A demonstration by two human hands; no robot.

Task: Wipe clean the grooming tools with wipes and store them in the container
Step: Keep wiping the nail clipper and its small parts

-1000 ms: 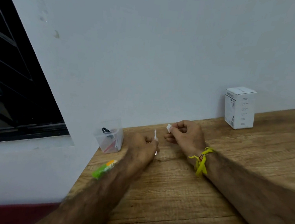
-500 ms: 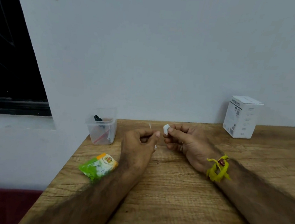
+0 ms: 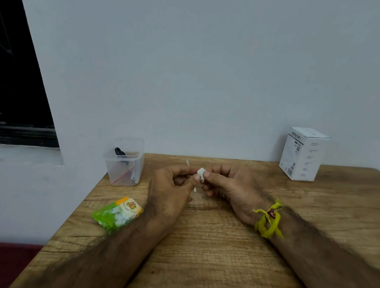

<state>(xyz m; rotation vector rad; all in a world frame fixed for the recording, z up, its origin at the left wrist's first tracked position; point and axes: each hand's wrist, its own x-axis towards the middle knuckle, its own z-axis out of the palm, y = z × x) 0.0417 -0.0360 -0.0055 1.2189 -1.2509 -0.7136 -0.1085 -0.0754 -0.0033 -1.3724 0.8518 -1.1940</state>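
Note:
My left hand (image 3: 170,189) pinches a thin white grooming tool (image 3: 187,162); one tip sticks up above the fingers and the other shows below the thumb. My right hand (image 3: 229,188) pinches a small white wipe (image 3: 201,173) pressed against the tool between the two thumbs. Both hands meet above the wooden table (image 3: 217,265), a little in from its far edge. A clear plastic container (image 3: 124,161) stands at the table's far left corner and holds a black tool, a red-handled one and a pale one. A green and orange wipes packet (image 3: 117,213) lies left of my left forearm.
A white cardboard box (image 3: 302,154) stands at the back right against the wall. The pale wall runs along the table's far edge. A dark window (image 3: 9,76) is at the left, past the table's left edge. My right wrist wears a yellow thread band (image 3: 268,220).
My hands have closed together, so the wipe now touches the tool. The view has swung level and slightly leftward, bringing the packet fully into sight.

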